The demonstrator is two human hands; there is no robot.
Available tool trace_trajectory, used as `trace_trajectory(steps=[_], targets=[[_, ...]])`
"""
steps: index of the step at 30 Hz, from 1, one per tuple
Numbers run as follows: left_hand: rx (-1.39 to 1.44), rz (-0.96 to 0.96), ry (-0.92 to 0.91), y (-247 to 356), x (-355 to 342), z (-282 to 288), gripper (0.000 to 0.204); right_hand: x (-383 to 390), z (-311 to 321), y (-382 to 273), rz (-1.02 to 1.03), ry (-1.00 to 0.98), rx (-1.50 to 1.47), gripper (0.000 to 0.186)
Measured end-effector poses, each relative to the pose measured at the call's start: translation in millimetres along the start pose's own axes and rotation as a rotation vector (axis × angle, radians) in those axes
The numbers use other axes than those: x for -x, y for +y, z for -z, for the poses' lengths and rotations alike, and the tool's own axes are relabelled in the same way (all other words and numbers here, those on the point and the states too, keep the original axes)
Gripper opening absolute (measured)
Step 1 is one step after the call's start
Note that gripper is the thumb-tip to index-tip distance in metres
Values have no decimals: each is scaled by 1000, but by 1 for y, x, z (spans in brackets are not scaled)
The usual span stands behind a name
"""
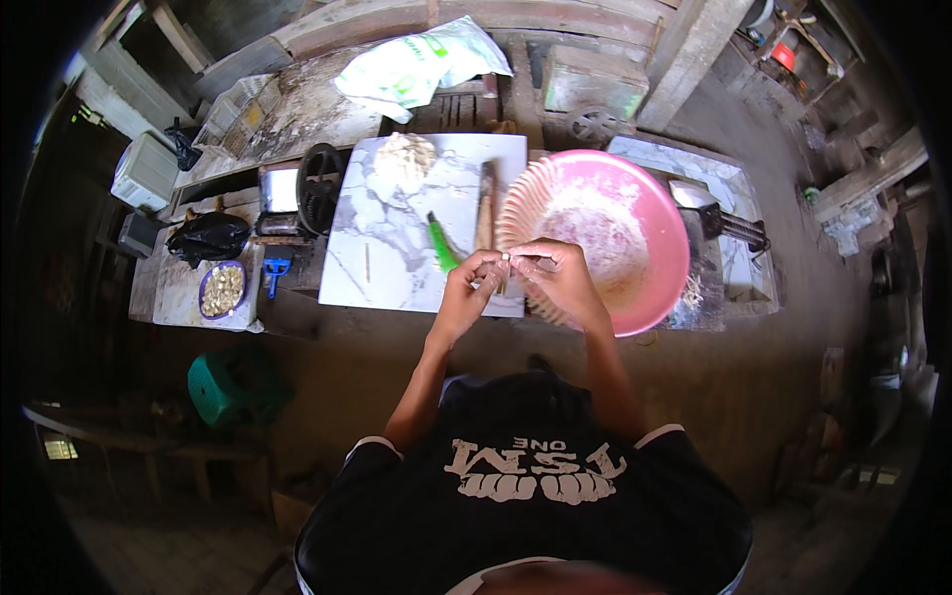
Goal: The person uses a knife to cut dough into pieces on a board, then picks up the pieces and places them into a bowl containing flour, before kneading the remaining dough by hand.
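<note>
My left hand [470,285] and my right hand [565,276] meet at the fingertips over the right front edge of a white marbled board [382,223]. Pinched between them is a small pale piece, apparently dough [506,258]. Right of them stands a large pink basin [666,233], dusted white inside. Pale dough strips [518,203] hang side by side along its left rim, partly behind my right hand. Near my left hand lie a green-handled tool [438,238] and a wooden stick [485,213]. A dough heap [405,159] sits at the board's far side.
Left of the board is a machine with a dark handwheel [319,188]. Beyond it are a purple-rimmed bowl of pale pieces [222,289], a blue scraper [276,273] and a black bag [208,238]. A metal roller machine [729,226] stands right of the basin; a green stool [236,387] is behind-left.
</note>
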State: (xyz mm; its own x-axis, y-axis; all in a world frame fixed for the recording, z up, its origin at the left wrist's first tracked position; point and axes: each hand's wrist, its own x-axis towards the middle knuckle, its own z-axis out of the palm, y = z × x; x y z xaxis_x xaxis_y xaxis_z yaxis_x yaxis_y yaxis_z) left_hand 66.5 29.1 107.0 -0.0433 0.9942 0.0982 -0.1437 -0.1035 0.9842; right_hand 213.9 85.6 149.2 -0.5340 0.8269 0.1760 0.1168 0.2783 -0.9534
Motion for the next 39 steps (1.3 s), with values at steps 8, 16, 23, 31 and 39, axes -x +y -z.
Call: trace_trajectory(steps=[8,16,23,31,39], targets=[[229,-107,409,-11,-5,-38,17,24,43,16,2,183,-115,14],[-176,89,190,-33,11,-30,18,46,58,53,-63,190,5,14],[-333,160,80,-34,18,-35,15,56,35,70,-51,142,125,14],[-822,-127,24,-33,42,-40,20,59,29,66,98,107,312,12],[-1004,-151,-16,-36,57,-36,19,80,21,67,160,79,365,11]])
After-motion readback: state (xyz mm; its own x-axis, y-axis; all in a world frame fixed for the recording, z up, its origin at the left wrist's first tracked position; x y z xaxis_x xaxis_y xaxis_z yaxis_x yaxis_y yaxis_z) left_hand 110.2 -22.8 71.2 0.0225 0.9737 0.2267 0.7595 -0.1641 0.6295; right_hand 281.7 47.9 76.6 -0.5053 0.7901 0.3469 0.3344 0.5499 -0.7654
